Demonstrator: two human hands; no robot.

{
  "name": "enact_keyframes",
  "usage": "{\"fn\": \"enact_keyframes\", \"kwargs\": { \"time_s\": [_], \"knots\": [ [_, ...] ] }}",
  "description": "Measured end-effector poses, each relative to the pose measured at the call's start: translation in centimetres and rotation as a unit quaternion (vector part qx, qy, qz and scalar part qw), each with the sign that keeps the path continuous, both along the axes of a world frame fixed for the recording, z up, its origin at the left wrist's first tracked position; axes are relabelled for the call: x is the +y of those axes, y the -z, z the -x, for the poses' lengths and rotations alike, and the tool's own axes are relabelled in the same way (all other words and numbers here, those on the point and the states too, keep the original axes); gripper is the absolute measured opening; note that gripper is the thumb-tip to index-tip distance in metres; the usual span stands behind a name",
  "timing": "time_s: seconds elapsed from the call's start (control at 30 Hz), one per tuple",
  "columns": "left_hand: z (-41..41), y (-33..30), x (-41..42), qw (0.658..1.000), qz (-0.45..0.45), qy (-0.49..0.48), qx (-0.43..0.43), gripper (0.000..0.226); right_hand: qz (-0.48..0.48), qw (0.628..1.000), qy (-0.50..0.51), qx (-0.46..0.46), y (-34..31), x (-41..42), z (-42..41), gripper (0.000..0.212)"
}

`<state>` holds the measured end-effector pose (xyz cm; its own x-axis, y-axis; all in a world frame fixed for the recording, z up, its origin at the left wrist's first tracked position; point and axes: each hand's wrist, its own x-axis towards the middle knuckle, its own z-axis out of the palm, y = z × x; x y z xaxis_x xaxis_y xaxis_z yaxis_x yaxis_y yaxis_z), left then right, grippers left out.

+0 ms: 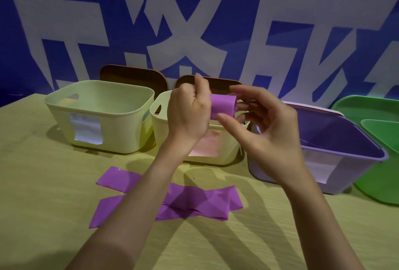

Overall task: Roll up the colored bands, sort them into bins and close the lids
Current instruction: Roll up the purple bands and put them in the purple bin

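Observation:
A rolled purple band (222, 105) is held in the air above the middle cream bin (160, 125). My left hand (190, 110) grips its left end, fingers curled. My right hand (263, 123) pinches its right end between thumb and fingertips. Flat purple bands (194, 201) lie crossed on the table below my forearms. A cream bin (101, 116) with a white label stands at the left. The middle bin carries a pink label. A purple bin (336, 148) stands open at the right, and a green bin (375, 179) beyond it.
Two brown lids (133, 77) lean against the blue-and-white wall behind the cream bins. A purple lid (313, 107) stands behind the purple bin. The table has a yellowish wood-grain top (43, 183) that runs to the near edge.

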<state>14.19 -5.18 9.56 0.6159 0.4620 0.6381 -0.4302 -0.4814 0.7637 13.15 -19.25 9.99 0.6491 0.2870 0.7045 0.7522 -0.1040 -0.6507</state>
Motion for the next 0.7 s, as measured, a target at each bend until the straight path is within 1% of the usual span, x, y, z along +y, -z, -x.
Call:
{"fn": "enact_keyframes", "kwargs": {
  "time_s": [0.1, 0.17, 0.27, 0.37, 0.43, 0.5, 0.53, 0.6, 0.67, 0.7],
  "knots": [
    [0.6, -0.5, -0.4, 0.994, 0.070, 0.035, 0.080, 0.036, 0.013, 1.000, -0.001, -0.023, 0.0, -0.4, 0.1, 0.043],
    [1.0, -1.0, -0.9, 0.979, 0.123, 0.086, 0.140, 0.028, 0.018, 0.999, 0.005, -0.034, -0.3, -0.8, 0.2, 0.040],
    [1.6, -1.8, -1.3, 0.956, 0.148, 0.151, 0.204, 0.024, 0.025, 0.999, 0.004, -0.040, -0.8, -1.5, 0.6, 0.037],
    [2.8, -1.7, -1.6, 0.935, 0.108, 0.233, 0.243, 0.035, 0.020, 1.000, -0.003, -0.018, -0.3, -2.7, 1.4, 0.036],
    [3.6, -1.2, -1.9, 0.917, 0.039, 0.277, 0.284, 0.048, 0.012, 1.000, -0.004, 0.008, 0.4, -3.4, 2.0, 0.036],
    [4.2, -0.6, -1.8, 0.905, -0.034, 0.289, 0.310, 0.060, 0.017, 1.000, 0.003, 0.023, 0.8, -4.2, 2.5, 0.035],
    [4.3, -0.3, -1.6, 0.904, -0.055, 0.289, 0.311, 0.060, 0.025, 0.999, 0.010, 0.030, 0.8, -4.6, 2.6, 0.034],
    [4.8, 0.2, -0.9, 0.906, -0.084, 0.294, 0.293, 0.047, 0.041, 0.997, 0.024, 0.053, 0.6, -5.5, 2.9, 0.033],
    [5.7, 0.4, -0.1, 0.908, -0.115, 0.312, 0.255, 0.027, 0.056, 0.995, 0.031, 0.074, 0.3, -6.2, 3.3, 0.033],
    [6.2, 0.4, 0.2, 0.909, -0.122, 0.324, 0.234, 0.021, 0.066, 0.994, 0.031, 0.081, 0.1, -6.5, 3.5, 0.033]
  ]
}}
